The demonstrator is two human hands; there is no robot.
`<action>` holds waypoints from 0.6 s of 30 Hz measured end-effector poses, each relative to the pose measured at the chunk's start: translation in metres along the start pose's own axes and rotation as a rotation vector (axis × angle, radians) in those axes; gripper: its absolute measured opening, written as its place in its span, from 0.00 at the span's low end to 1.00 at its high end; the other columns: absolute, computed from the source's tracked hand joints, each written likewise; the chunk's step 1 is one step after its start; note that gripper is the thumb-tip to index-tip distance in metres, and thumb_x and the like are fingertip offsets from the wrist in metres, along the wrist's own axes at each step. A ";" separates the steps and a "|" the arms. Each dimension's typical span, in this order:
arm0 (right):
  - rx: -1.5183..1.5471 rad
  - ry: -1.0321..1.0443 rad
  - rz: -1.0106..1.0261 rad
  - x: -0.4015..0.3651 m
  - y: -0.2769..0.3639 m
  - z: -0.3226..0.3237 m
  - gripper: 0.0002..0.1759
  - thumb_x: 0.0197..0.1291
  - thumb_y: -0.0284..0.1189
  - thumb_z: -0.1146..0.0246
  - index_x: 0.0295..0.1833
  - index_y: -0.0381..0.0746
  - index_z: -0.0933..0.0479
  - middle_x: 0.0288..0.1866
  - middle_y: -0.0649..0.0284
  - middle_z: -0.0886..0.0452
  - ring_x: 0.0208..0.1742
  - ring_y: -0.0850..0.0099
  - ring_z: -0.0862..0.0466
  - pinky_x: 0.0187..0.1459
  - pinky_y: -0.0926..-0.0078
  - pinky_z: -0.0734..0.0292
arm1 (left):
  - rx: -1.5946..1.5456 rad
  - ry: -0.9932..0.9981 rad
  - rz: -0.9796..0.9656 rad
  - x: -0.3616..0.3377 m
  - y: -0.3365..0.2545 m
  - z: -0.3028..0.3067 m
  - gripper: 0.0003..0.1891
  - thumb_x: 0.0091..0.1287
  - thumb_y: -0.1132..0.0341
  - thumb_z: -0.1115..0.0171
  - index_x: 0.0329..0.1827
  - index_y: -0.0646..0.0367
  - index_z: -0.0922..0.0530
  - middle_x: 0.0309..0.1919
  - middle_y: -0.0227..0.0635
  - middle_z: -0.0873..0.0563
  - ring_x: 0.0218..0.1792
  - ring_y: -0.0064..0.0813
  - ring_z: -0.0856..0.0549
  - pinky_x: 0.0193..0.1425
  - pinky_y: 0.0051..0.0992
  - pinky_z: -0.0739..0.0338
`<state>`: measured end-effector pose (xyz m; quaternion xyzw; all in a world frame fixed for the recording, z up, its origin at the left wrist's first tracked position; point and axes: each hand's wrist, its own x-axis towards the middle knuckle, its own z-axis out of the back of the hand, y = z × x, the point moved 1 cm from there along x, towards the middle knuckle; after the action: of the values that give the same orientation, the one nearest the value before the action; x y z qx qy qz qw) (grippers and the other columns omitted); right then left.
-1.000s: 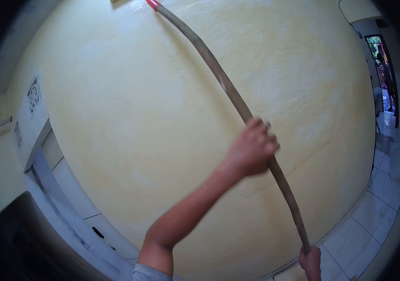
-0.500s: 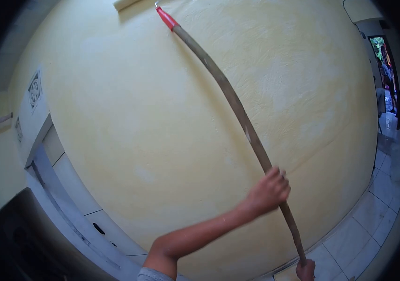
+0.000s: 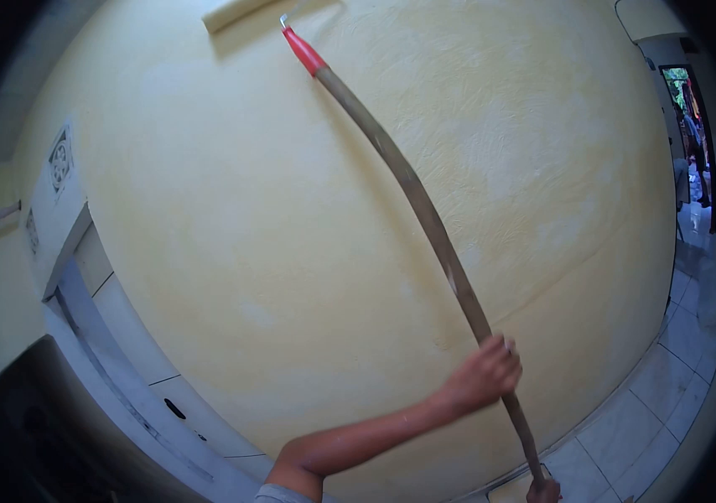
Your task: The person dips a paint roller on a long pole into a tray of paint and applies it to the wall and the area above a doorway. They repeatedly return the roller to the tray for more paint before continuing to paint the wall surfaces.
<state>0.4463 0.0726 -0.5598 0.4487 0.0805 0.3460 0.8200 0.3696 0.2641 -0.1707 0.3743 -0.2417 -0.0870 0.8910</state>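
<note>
A paint roller is mounted on a long wooden pole [image 3: 425,210] that slants across the view. Its pale roller sleeve [image 3: 236,14] lies against the yellow wall at the top, and its red handle [image 3: 303,52] joins the pole below a metal frame. My left hand [image 3: 488,373] is wrapped round the lower part of the pole. At the pole's bottom end, my right hand [image 3: 544,492] is closed round it, partly cut off by the frame's lower edge.
The yellow wall [image 3: 291,226] fills the middle, with patchy, rough areas. A white door [image 3: 136,335] in its frame stands at left, below a vent block [image 3: 60,159]. White floor tiles [image 3: 630,427] run along the right, toward a doorway [image 3: 693,142] with a person beyond.
The roller has slid slightly down the wall, and the pole has come down with it. Both my hands have moved lower, still gripping the pole.
</note>
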 end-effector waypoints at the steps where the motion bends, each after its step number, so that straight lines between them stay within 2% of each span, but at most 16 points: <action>1: -0.011 -0.002 0.002 0.016 0.007 -0.010 0.14 0.55 0.30 0.38 0.23 0.31 0.22 0.21 0.41 0.22 0.26 0.41 0.20 0.31 0.49 0.27 | 0.020 -0.008 0.002 0.009 0.025 0.012 0.01 0.51 0.70 0.39 0.27 0.55 0.21 0.30 0.33 0.18 0.47 0.34 0.18 0.63 0.35 0.29; 2: -0.022 -0.006 0.004 0.032 0.015 -0.015 0.11 0.51 0.27 0.37 0.23 0.29 0.21 0.21 0.40 0.22 0.29 0.41 0.18 0.34 0.47 0.24 | 0.041 -0.017 0.004 0.019 0.052 0.026 0.01 0.49 0.71 0.39 0.25 0.54 0.21 0.29 0.33 0.17 0.47 0.35 0.18 0.63 0.37 0.30; 4: 0.073 -0.001 0.000 0.058 0.094 0.026 0.17 0.57 0.31 0.38 0.22 0.27 0.23 0.20 0.39 0.22 0.30 0.43 0.17 0.31 0.50 0.25 | 0.087 -0.026 0.005 0.036 0.102 0.051 0.05 0.41 0.72 0.38 0.22 0.53 0.21 0.26 0.30 0.17 0.45 0.35 0.18 0.62 0.35 0.30; 5: 0.098 0.024 -0.006 0.070 0.121 0.038 0.16 0.56 0.30 0.38 0.23 0.28 0.22 0.21 0.40 0.22 0.30 0.42 0.17 0.32 0.49 0.25 | 0.119 0.013 0.006 0.045 0.121 0.067 0.05 0.39 0.73 0.38 0.20 0.52 0.21 0.25 0.28 0.17 0.43 0.33 0.18 0.60 0.33 0.30; 6: 0.122 0.051 -0.013 0.079 0.141 0.045 0.14 0.55 0.29 0.37 0.23 0.29 0.21 0.21 0.40 0.22 0.29 0.41 0.18 0.34 0.48 0.24 | 0.136 -0.012 0.002 0.051 0.139 0.077 0.05 0.38 0.73 0.37 0.18 0.52 0.22 0.24 0.28 0.17 0.41 0.32 0.19 0.58 0.31 0.29; 7: 0.121 0.053 -0.012 0.087 0.157 0.049 0.14 0.55 0.29 0.37 0.23 0.29 0.21 0.21 0.40 0.22 0.29 0.41 0.18 0.34 0.48 0.24 | 0.133 0.079 0.035 0.056 0.153 0.085 0.05 0.39 0.74 0.35 0.18 0.52 0.22 0.23 0.27 0.17 0.40 0.31 0.19 0.58 0.29 0.30; 9: 0.141 0.045 0.013 0.098 0.175 0.052 0.15 0.55 0.29 0.38 0.22 0.28 0.22 0.21 0.41 0.22 0.29 0.42 0.18 0.34 0.48 0.24 | 0.156 0.139 0.049 0.061 0.168 0.097 0.06 0.39 0.74 0.34 0.18 0.51 0.21 0.23 0.26 0.16 0.39 0.30 0.19 0.58 0.28 0.30; 13: 0.135 0.083 -0.004 0.093 0.155 0.030 0.15 0.56 0.29 0.38 0.22 0.28 0.22 0.20 0.41 0.22 0.29 0.42 0.18 0.34 0.48 0.24 | 0.179 0.120 0.038 0.048 0.155 0.076 0.05 0.40 0.74 0.35 0.19 0.52 0.21 0.25 0.27 0.16 0.42 0.31 0.19 0.59 0.29 0.30; 17: 0.086 0.037 -0.034 0.051 0.081 -0.002 0.13 0.52 0.29 0.37 0.22 0.29 0.21 0.21 0.41 0.21 0.30 0.42 0.17 0.35 0.48 0.24 | 0.099 0.069 -0.027 0.018 0.089 0.033 0.03 0.46 0.70 0.37 0.25 0.54 0.20 0.30 0.32 0.15 0.46 0.35 0.18 0.61 0.35 0.30; 18: 0.010 0.047 0.015 0.035 0.032 -0.028 0.13 0.52 0.29 0.37 0.23 0.30 0.21 0.22 0.42 0.21 0.30 0.43 0.17 0.35 0.48 0.23 | 0.076 0.055 -0.040 0.011 0.069 0.024 0.02 0.48 0.69 0.38 0.25 0.54 0.20 0.30 0.32 0.15 0.47 0.34 0.18 0.61 0.35 0.30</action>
<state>0.4441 0.1256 -0.5442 0.4453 0.0980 0.3620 0.8130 0.3652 0.2941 -0.1034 0.4148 -0.2128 -0.0855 0.8805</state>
